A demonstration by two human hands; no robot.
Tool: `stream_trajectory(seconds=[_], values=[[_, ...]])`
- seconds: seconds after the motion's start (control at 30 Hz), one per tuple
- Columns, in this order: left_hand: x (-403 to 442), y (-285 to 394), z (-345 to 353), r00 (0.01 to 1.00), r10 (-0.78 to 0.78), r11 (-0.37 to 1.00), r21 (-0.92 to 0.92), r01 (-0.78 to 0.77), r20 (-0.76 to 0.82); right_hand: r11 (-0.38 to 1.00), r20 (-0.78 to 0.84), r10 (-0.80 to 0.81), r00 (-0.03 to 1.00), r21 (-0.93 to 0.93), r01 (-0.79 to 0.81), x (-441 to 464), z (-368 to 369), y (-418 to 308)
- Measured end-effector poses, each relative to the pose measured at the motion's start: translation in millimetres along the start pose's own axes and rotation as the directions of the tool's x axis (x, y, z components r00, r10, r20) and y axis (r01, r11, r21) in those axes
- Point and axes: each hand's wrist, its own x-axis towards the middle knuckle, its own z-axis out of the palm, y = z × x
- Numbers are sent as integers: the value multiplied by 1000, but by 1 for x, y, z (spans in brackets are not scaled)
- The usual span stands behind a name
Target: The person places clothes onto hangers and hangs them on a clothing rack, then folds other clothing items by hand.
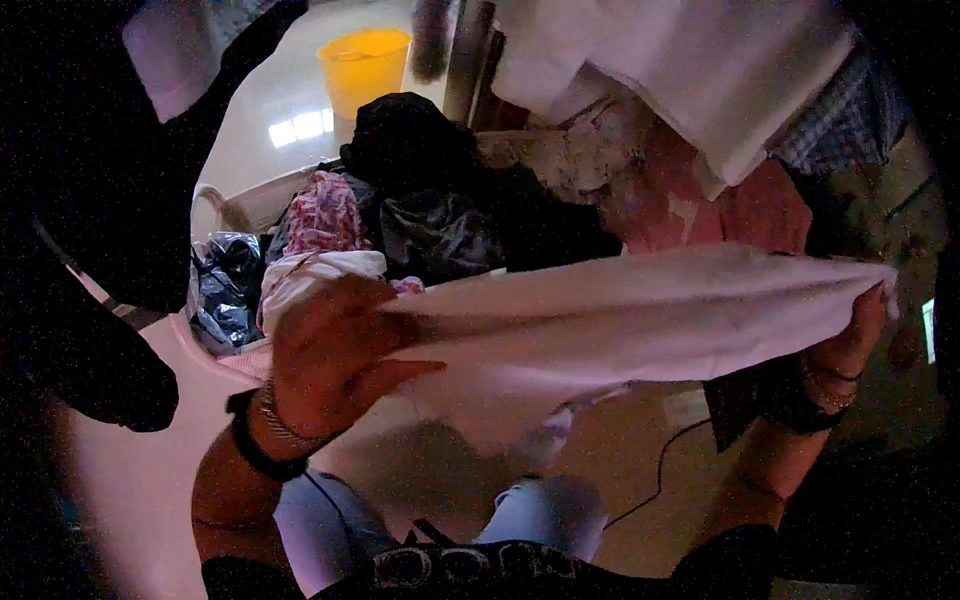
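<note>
A white cloth [620, 315] is stretched sideways between my two hands, above my knees. Its garment type cannot be made out. My left hand [335, 340] grips the left end, with the thumb in front and some fingertips hidden in the fabric. At the far right, my right hand [855, 335] is closed around the other end, near a corner. Part of the cloth hangs below the stretched band, with a purplish patch [557, 425] at its lower edge. Just beyond my left hand lies a folded white garment [325, 272] in the laundry pile.
A pale basket [205, 210] holds dark clothes [440, 225], a pink patterned garment [325, 215] and a shiny black plastic bag [228, 290]. Behind it stands a yellow bucket [365, 70]. White fabric [700, 70] hangs at upper right. A dark cable [660, 475] runs along the floor.
</note>
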Motion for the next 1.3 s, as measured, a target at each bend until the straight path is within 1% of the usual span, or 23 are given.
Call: stream_trajectory(seconds=[0.03, 0.1, 0.17, 0.2, 0.3, 0.4, 0.47, 0.53, 0.57, 0.6, 0.63, 0.67, 0.7, 0.73, 0.77, 0.83, 0.87, 0.93, 1.03, 1.1, 1.17, 1.23, 1.3], values=[[9, 1, -7, 995, -27, 999, 36, 24, 94, 997, -15, 15, 1000, 74, -14, -1, 21, -6], [18, 4, -10, 980, -37, 996, 87, 20, 195, 848, 103, 169, 980, -523, -91, 6, 41, 0], [22, 3, -4, 987, -146, 987, 72, 142, 60, 839, 157, 141, 978, -542, -34, 3, 37, 6], [21, 7, -4, 920, -356, 933, 17, 359, 165, 820, 229, 133, 964, -572, 23, 2, 35, 9], [15, 4, 2, 927, -360, 932, 71, 355, 100, 827, 206, 286, 936, -547, -132, 1, 41, 11], [16, 0, -10, 955, -245, 945, 262, 197, 168, 752, 322, 250, 913, -658, 27, 6, 45, 11], [16, 0, -14, 949, -256, 952, 220, 215, 184, 754, 369, 214, 905, -651, 87, 6, 45, 9], [15, 1, -23, 943, -268, 954, 189, 232, 196, 717, 570, 504, 649, -695, 54, 5, 45, 3], [12, 1, -29, 906, -254, 966, 137, 219, 339, 723, 576, 494, 651, -688, 61, 3, 44, 2], [12, 2, -34, 851, -230, 973, 84, 216, 472, 719, 722, 505, 473, -655, 232, 1, 41, 1], [16, 4, -40, 854, -234, 972, 96, 214, 465, 715, 815, 516, 264, -579, 392, 2, 40, -1], [20, 7, -46, 805, -211, 953, -65, 295, 554, 716, 821, 506, 265, -571, 401, 7, 43, -11], [24, 9, -51, 754, -168, 898, -216, 382, 635, 772, 859, 497, 125, -503, 388, 12, 47, -24], [27, 8, -52, 757, -173, 902, -208, 379, 630, 825, 879, 477, -17, -441, 353, 17, 50, -36], [31, 5, -51, 845, -290, 900, -172, 400, 450, 845, 895, 446, 4, -423, 326, 19, 52, -43], [43, -14, -44, 883, -455, 842, -268, 469, 115, 859, 879, 374, 296, -449, 246, 17, 69, -35], [50, -27, -36, 879, -475, 818, -344, 461, 48, 874, 827, 326, 458, -449, 188, 17, 83, -19], [51, -53, -14, 912, -410, 841, -391, 374, -10, 908, 728, 255, 637, -406, 100, 4, 108, 19], [43, -73, 16, 974, -218, 944, -266, 194, -65, 958, 731, 216, 648, -285, 2, -34, 136, 57], [42, -72, 30, 969, -242, 943, -246, 222, -54, 974, 778, 184, 600, -228, -3, -60, 158, 71], [49, -54, 42, 677, -718, 501, -555, 664, 162, 979, 819, 151, 553, -200, 28, -73, 181, 76], [44, -52, 55, 233, -844, -159, -640, 752, 482, 977, 834, 132, 535, -199, 70, -78, 193, 79], [-11, -94, 105, 393, -692, 25, -524, 851, 606, 970, 834, 133, 536, -221, 102, -82, 193, 84]])
